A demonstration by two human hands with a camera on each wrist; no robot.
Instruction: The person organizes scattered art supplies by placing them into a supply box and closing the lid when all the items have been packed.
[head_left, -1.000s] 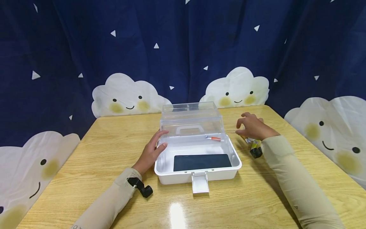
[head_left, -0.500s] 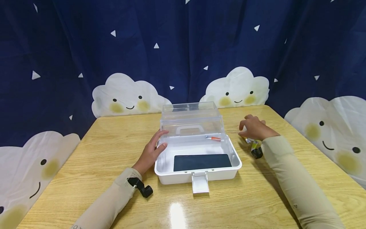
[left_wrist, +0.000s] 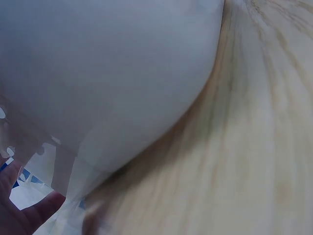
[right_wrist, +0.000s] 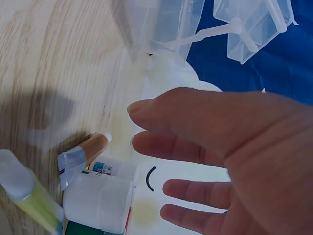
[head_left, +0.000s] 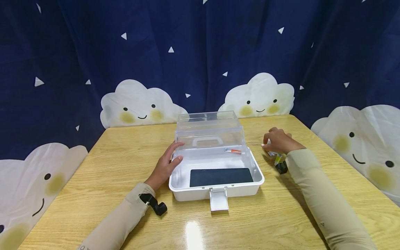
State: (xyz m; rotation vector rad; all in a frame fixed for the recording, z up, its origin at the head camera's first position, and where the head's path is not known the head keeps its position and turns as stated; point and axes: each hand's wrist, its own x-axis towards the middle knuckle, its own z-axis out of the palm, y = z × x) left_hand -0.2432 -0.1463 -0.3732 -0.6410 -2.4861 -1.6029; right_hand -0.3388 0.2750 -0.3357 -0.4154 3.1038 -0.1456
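From where I stood, the white box [head_left: 193,195] sat open at the middle of the head view, its clear lid [head_left: 208,119] tipped back behind it and its latch [head_left: 218,201] hanging down in front. The person's left hand [head_left: 162,169] rested against the box's left side, thumb apart from the fairly straight fingers. A dark rectangle [head_left: 221,177] lay inside near the front, and a small orange-and-silver tube [head_left: 233,151] toward the back right. The right hand [head_left: 279,141] hung over the wooden table [head_left: 312,184] right of centre, thumb and forefinger close together with a gap between, the other fingers loosely extended, gripping nothing. Near it, at lower left in the right wrist view, were an orange-brown tube [right_wrist: 93,147], a white jar [right_wrist: 95,200] and a yellow tube [right_wrist: 35,203]. A dark blue curtain [head_left: 137,55] with smiling clouds filled the upper frame.
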